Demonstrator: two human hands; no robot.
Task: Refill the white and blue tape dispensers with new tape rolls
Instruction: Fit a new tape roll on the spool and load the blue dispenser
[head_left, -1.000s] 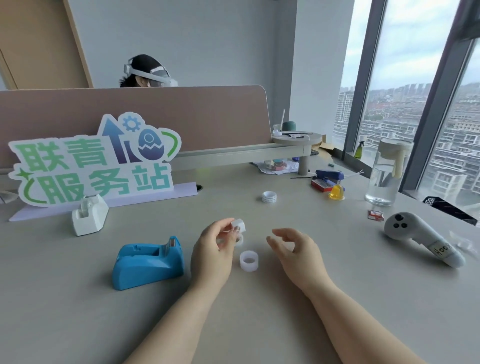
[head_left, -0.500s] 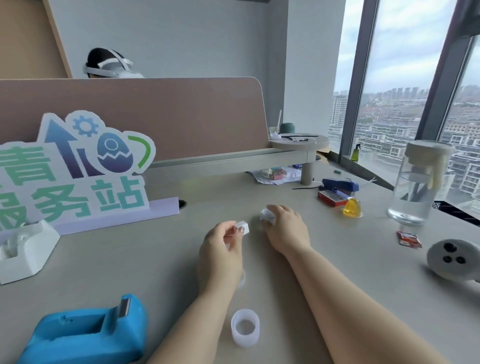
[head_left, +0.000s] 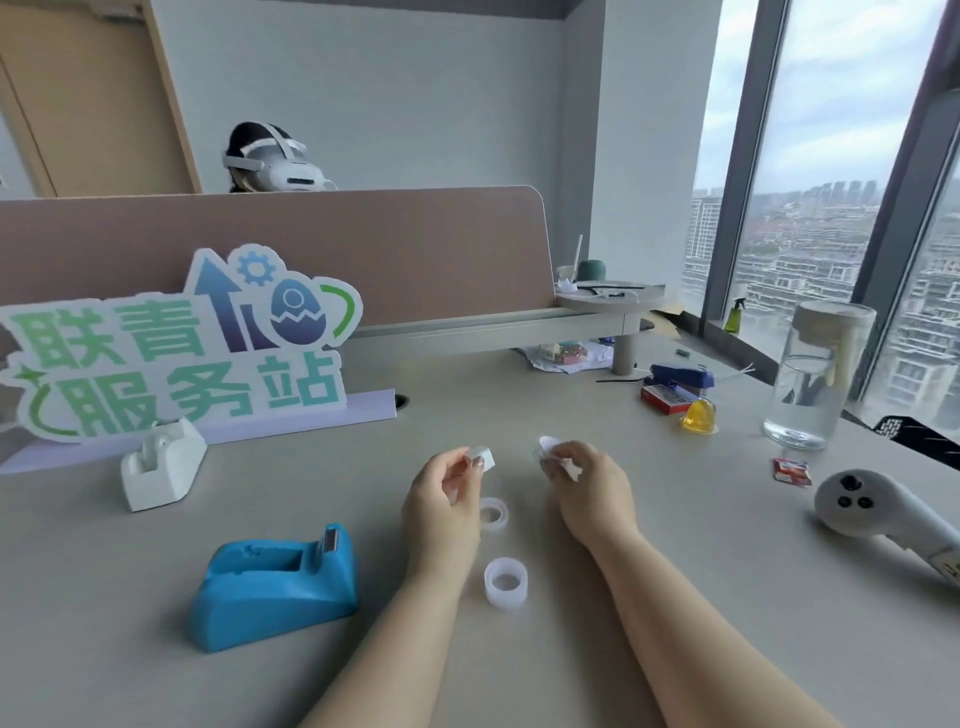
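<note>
Desk (head_left: 156, 649) holds the white dispenser (head_left: 161, 467) and blue dispenser (head_left: 275, 584), left of the hands. Left hand (head_left: 441, 514) pinches a small core (head_left: 481, 458); right hand (head_left: 589, 493) grips a white roll (head_left: 550, 451). Core should enter the roll's hole squarely before pressing.
</note>
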